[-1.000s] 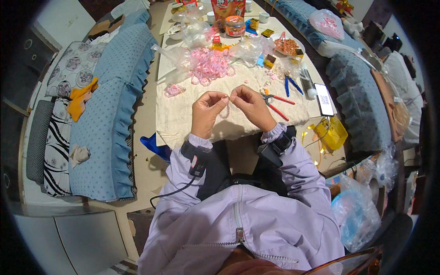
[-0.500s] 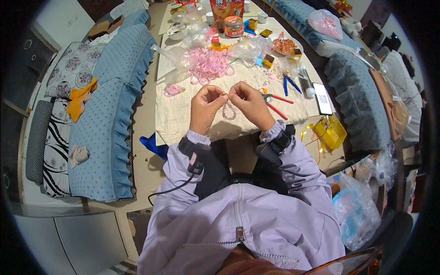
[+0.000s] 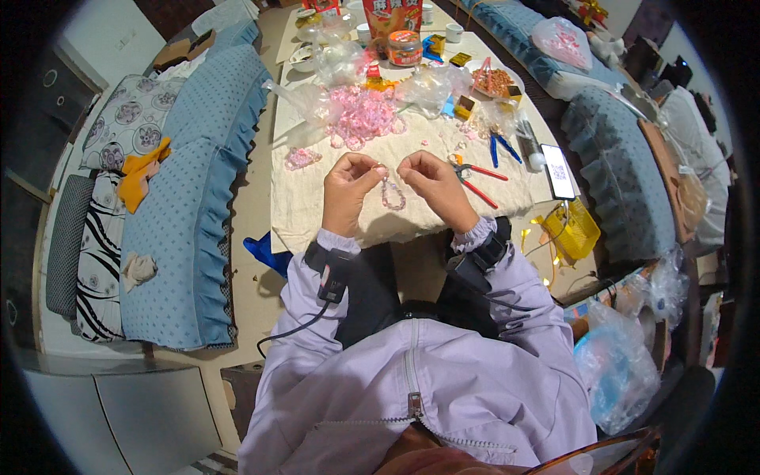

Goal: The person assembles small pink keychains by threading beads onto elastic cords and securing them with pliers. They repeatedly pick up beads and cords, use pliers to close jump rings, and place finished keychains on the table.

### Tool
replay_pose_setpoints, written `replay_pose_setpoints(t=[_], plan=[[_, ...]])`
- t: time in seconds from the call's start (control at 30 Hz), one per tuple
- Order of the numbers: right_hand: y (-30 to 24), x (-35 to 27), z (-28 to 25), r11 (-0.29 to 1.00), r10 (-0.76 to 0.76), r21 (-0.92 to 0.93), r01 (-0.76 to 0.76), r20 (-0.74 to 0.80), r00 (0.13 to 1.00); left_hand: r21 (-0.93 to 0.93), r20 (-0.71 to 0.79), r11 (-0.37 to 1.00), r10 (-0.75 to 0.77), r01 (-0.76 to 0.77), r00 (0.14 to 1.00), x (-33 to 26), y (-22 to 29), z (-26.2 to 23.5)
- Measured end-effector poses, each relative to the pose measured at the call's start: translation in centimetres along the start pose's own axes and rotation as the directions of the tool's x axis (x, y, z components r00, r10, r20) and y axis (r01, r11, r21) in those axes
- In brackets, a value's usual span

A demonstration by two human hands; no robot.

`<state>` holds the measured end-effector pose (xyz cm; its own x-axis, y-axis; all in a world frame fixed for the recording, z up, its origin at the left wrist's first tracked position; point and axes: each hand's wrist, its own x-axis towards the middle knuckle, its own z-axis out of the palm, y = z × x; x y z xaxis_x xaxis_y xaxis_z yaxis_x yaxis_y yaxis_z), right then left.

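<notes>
A small loop of pale pink and lilac beads, a bracelet (image 3: 393, 203), hangs between my two hands above the cloth near the table's front edge. My left hand (image 3: 346, 192) pinches the upper end of the loop between thumb and forefinger. Close beside it, my right hand (image 3: 437, 188) is also closed in a pinch; any thread or small part in its fingertips is too fine to make out. To the right of my right hand lie red-handled pliers (image 3: 481, 184). A heap of pink bead strings (image 3: 360, 117) lies beyond my hands, with a smaller bunch of pink beads (image 3: 302, 158) to its left.
Blue-handled pliers (image 3: 504, 148) and a lit phone (image 3: 558, 171) lie at the right. Plastic bags (image 3: 431, 89), a lidded jar (image 3: 404, 49) and a plate of reddish-brown bits (image 3: 495, 81) crowd the far end. Blue-covered sofas (image 3: 186, 198) flank the table; a yellow basket (image 3: 576, 229) stands at lower right.
My hands have moved slightly apart, widening the gap between their fingertips. The bracelet has shifted a little to the left with my left hand.
</notes>
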<state>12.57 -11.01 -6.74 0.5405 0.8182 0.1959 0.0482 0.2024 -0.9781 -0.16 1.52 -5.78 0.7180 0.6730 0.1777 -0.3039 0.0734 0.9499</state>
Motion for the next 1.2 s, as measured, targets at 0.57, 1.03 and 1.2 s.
replay_pose_setpoints(t=[0.57,1.03,1.2], plan=[[3.5,-2.0,0.6,0.955,-0.031,-0.294,0.031,0.005,0.999,0.083,0.022,0.995,-0.061,0.059,0.998,-1.9,-5.0,-1.5],[8.1,6.4,-16.1,0.374,-0.249,-0.888,-0.268,-0.374,0.893,0.013,-0.078,0.980,-0.199,0.201,0.977,-0.1,-6.8,-3.4],[10.1,8.1,-16.3,0.273,-0.293,-0.935,-0.225,-0.304,0.907,-0.053,-0.112,0.966,-0.257,0.252,0.960,0.2,-8.9,-4.3]])
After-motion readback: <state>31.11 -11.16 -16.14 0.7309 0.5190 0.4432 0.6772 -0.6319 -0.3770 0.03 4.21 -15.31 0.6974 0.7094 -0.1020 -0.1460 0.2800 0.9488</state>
